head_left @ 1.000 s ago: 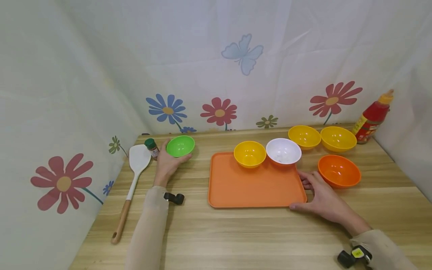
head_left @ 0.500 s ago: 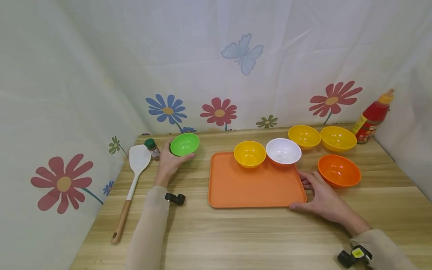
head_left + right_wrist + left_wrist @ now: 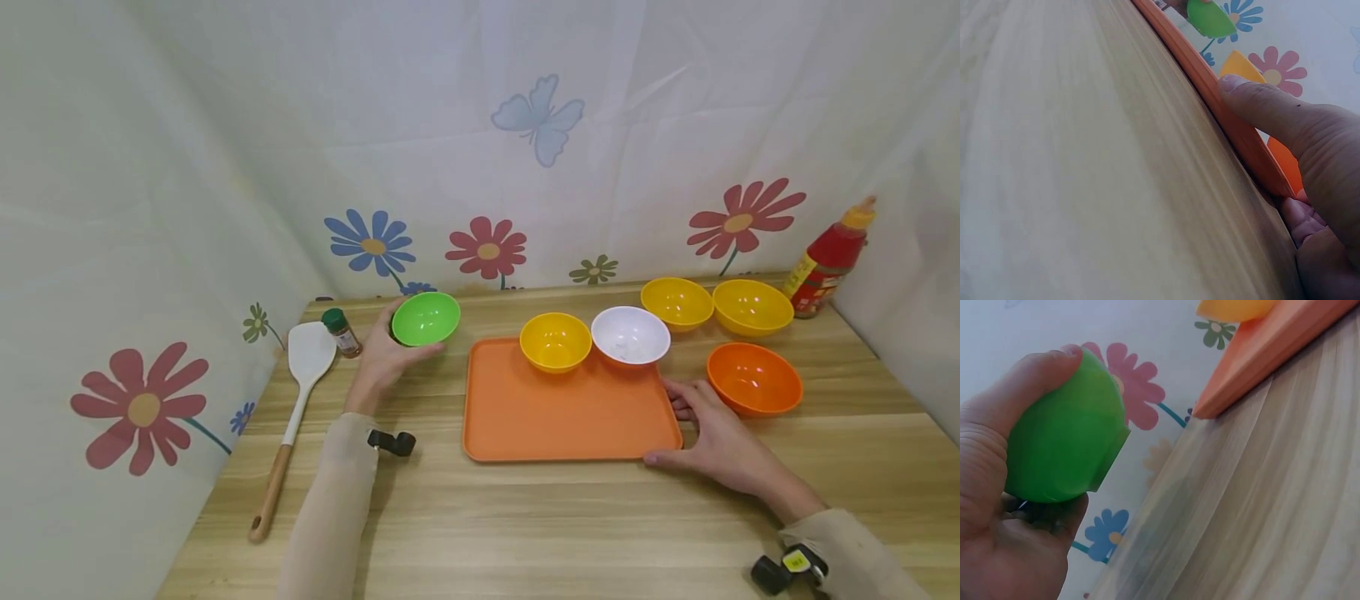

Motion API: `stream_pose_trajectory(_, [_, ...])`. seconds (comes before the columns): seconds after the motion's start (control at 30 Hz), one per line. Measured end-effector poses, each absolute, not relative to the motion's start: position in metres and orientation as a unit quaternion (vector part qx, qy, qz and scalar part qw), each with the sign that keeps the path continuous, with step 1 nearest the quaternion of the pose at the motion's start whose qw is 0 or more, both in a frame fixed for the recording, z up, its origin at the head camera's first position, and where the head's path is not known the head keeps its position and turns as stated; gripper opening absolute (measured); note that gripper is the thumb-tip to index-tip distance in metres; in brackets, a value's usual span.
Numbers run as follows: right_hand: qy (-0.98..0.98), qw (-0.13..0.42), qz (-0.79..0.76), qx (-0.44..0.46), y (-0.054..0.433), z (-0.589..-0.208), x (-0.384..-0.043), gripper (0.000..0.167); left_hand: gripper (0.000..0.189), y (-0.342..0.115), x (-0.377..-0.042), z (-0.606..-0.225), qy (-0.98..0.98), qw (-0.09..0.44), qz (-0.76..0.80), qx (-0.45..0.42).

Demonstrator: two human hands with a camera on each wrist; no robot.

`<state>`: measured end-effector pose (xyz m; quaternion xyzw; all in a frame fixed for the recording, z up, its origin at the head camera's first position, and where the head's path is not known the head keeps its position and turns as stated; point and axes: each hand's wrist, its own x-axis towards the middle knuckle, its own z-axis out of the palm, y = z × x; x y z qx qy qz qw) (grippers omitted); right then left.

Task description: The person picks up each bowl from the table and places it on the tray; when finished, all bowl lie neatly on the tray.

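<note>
Near two bowls [image 3: 555,343] on the tray [image 3: 562,419] the right grip [image 3: 716,437] grasps, the left grip [image 3: 386,357] clasps a green bowl [image 3: 426,319].

Soft, even light; small glints in green bowl [image 3: 426,320]; wrist views hazier, perhaps slightly blurred.

A kitchen-like nook: flowered cloth [image 3: 450,167] behind the worktop [image 3: 510,525]; bowls [image 3: 753,379], spatula [image 3: 298,407] and sauce bottle [image 3: 830,262] on the worktop.
</note>
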<state>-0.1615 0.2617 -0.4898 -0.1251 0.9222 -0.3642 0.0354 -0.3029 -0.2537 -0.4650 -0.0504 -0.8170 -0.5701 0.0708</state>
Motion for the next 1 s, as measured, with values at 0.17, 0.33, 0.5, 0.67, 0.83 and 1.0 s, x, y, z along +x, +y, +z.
stream_pose_trajectory(0.17, [0.924, 0.037, -0.361, -0.124, 0.262, -0.489, -0.162, 0.122, 0.114, -0.242, -0.299, -0.459, -0.811, 0.047, -0.577, -0.079])
stream_pose_trajectory(0.33, [0.924, 0.037, -0.360, -0.124, 0.262, -0.489, -0.161, 0.122, 0.112, -0.229, -0.296, -0.457, -0.800, 0.032, -0.589, -0.115])
stream_pose_trajectory(0.5, [0.923, 0.035, -0.361, -0.125, 0.261, -0.488, -0.161, 0.123, 0.112, -0.219, -0.295, -0.460, -0.798, 0.019, -0.587, -0.133])
stream_pose_trajectory(0.67, [0.924, 0.035, -0.361, -0.125, 0.261, -0.487, -0.161, 0.123, 0.112, -0.210, -0.296, -0.464, -0.806, 0.007, -0.573, -0.149])
stream_pose_trajectory(0.83, [0.924, 0.034, -0.359, -0.125, 0.261, -0.488, -0.161, 0.123, 0.112, -0.203, -0.294, -0.466, -0.820, -0.002, -0.552, -0.151])
stream_pose_trajectory(1.0, [0.923, 0.035, -0.362, -0.127, 0.262, -0.489, -0.161, 0.122, 0.114, -0.197, -0.293, -0.470, -0.827, -0.010, -0.541, -0.151])
